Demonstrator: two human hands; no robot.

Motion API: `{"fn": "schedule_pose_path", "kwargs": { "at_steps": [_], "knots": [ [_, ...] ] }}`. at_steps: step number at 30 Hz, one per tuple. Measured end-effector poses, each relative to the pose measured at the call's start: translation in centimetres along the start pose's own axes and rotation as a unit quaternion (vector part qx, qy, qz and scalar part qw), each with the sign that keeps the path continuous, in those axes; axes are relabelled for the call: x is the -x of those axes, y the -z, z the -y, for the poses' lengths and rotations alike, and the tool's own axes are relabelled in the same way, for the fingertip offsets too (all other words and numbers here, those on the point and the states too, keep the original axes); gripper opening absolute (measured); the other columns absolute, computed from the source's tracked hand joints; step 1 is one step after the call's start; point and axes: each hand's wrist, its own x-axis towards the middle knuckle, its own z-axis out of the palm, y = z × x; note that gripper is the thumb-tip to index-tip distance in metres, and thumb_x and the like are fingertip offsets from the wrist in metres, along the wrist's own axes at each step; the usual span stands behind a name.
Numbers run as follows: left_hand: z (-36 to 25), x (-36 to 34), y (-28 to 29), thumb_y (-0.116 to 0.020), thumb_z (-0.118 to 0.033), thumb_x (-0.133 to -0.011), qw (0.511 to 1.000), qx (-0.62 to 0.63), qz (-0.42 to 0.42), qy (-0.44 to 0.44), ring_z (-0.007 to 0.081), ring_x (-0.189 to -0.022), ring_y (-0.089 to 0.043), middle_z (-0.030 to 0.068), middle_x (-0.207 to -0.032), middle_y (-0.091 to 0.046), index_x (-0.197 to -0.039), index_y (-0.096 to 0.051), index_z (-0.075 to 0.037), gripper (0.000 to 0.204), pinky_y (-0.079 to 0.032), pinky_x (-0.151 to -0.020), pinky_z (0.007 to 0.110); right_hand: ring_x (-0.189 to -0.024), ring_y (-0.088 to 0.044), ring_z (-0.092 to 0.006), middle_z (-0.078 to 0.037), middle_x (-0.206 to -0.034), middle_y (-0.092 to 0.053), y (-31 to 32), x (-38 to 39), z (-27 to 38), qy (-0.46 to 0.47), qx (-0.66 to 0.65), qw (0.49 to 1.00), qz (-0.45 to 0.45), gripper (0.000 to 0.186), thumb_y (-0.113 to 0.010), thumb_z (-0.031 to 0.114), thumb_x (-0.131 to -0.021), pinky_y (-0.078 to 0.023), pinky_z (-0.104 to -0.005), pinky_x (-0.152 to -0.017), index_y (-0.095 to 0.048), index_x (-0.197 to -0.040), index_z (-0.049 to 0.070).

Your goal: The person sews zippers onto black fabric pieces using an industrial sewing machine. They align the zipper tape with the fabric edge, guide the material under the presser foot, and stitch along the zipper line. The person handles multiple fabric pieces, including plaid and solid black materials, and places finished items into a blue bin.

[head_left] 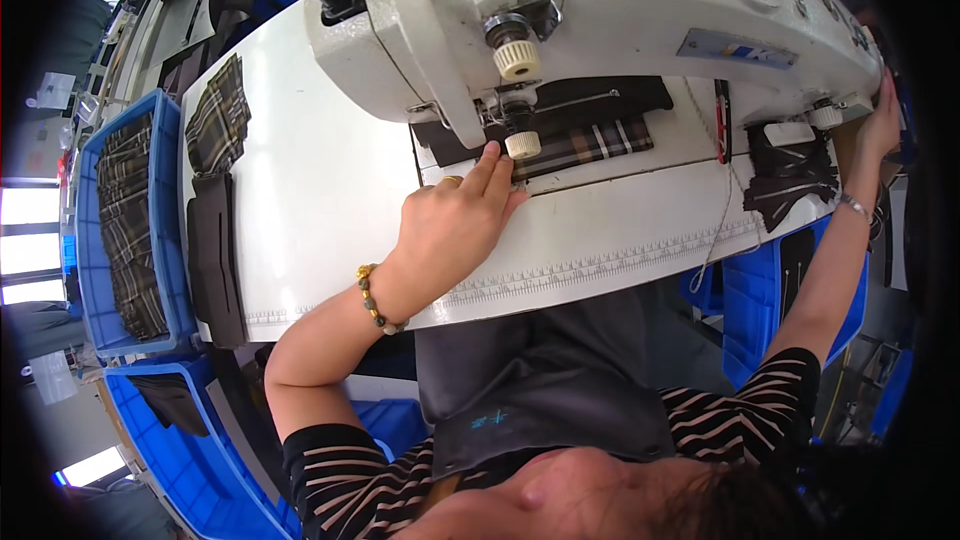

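My left hand (452,225) lies over the front of the needle area of a white sewing machine (620,10). Its fingers are stretched out and touch the left end of a plaid fabric strip (610,138), next to the cream knob (522,145). Dark fabric with a zipper (600,98) lies behind the strip, partly under the machine head. At the far right, my right hand (880,125) reaches up against the machine's right end. Most of its fingers are hidden or too small to make out.
Plaid pieces (218,118) and folded dark pieces (212,260) lie on the table's left side. A blue bin (172,230) of plaid cloth stands beside it. On the right are red-and-black snips (722,120), a white cord and dark zippered pieces (790,180). A ruler scale (600,265) runs along the front edge.
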Motion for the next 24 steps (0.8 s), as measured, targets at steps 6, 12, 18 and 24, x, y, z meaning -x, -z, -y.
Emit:
{"fn": "schedule_pose_path", "kwargs": {
  "at_steps": [6,12,18,24],
  "knots": [
    [-0.8,-2.9,-0.3,-0.075,-0.030,-0.096,0.996,-0.069,-0.010,-0.060,0.0162,-0.066,-0.072,0.0077,-0.118,-0.076,-0.125,-0.072,-0.004,0.039,-0.055,-0.051,0.029,-0.125,-0.068,-0.0232,-0.015,-0.135,-0.072,2.7,2.1,-1.6,-0.085,0.080,0.993,-0.002,0.054,-0.051,0.043,-0.113,-0.050,-0.0346,-0.108,-0.067,-0.137,-0.003],
    [-2.1,-4.8,-2.0,-0.070,-0.018,-0.093,0.987,-0.155,0.036,-0.013,0.0152,-0.072,-0.075,0.0086,-0.128,-0.074,-0.136,-0.067,-0.001,0.046,-0.057,-0.051,0.028,-0.128,-0.062,-0.0165,-0.011,-0.139,-0.070,-0.9,-4.5,2.9,-0.173,-0.038,0.981,0.084,0.049,-0.063,0.037,-0.109,-0.042,-0.0292,-0.113,-0.068,-0.141,0.000],
    [-1.8,-5.3,-1.7,-0.068,-0.007,-0.084,0.989,-0.143,0.046,-0.019,0.0173,-0.077,-0.078,0.0090,-0.132,-0.074,-0.136,-0.067,-0.002,0.052,-0.060,-0.056,0.028,-0.127,-0.064,-0.0222,-0.015,-0.136,-0.070,1.9,5.2,-4.3,-0.034,0.087,0.996,-0.009,0.051,-0.049,0.041,-0.114,-0.044,-0.0342,-0.111,-0.068,-0.138,0.000],
    [-0.4,-4.4,-2.9,-0.068,-0.006,-0.088,0.995,-0.095,0.002,-0.001,0.0173,-0.069,-0.075,0.0041,-0.115,-0.078,-0.127,-0.072,-0.007,0.039,-0.057,-0.053,0.029,-0.125,-0.067,-0.0214,-0.011,-0.134,-0.073,2.9,-2.9,6.0,0.069,0.464,0.877,0.102,0.048,-0.047,0.045,-0.114,-0.047,-0.0348,-0.109,-0.070,-0.137,0.010]
  ]
}}
